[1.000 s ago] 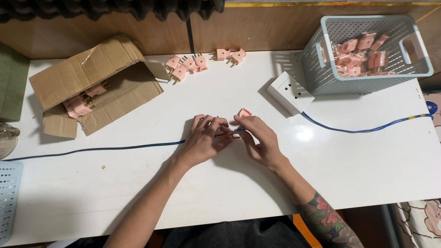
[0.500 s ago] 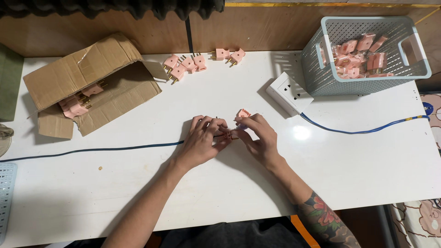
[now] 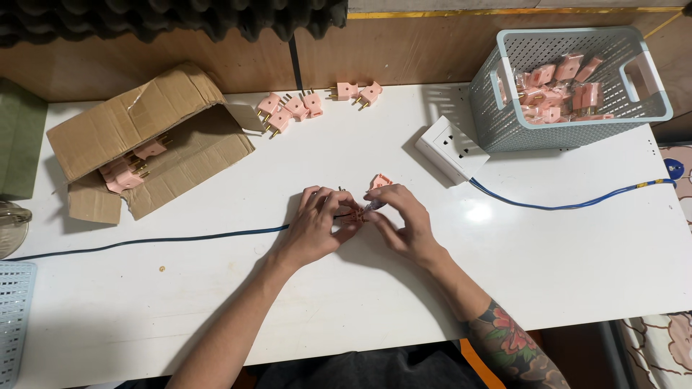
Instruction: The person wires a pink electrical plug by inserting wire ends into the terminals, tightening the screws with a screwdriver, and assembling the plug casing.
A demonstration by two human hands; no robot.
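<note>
Hands are meeting over the white worktop (image 3: pixel 346 302): left hand (image 3: pixel 317 229) pinching a small pink plastic plug (image 3: pixel 351 213), right hand (image 3: pixel 404 225) gripping a thin tool; steadying both wrists is helping.

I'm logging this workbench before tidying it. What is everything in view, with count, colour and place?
table: one, white, fills the view
cardboard box: one, brown, open on its side, far left
plugs in the box: several, pink, exact count unclear
loose plugs: about six, pink with brass pins, far edge, centre
basket: one, grey-blue, perforated, far right
bagged plugs: many, pink, inside the basket
wall socket: one, white, beside the basket
blue cable: one, runs right from the socket
dark cable: one, runs left from the hands
plug part: one, pink, on the table behind the right hand
second basket: one, light blue, left edge, partly seen
left hand: holds a pink plug
right hand: on the same plug, with a small tool
</note>
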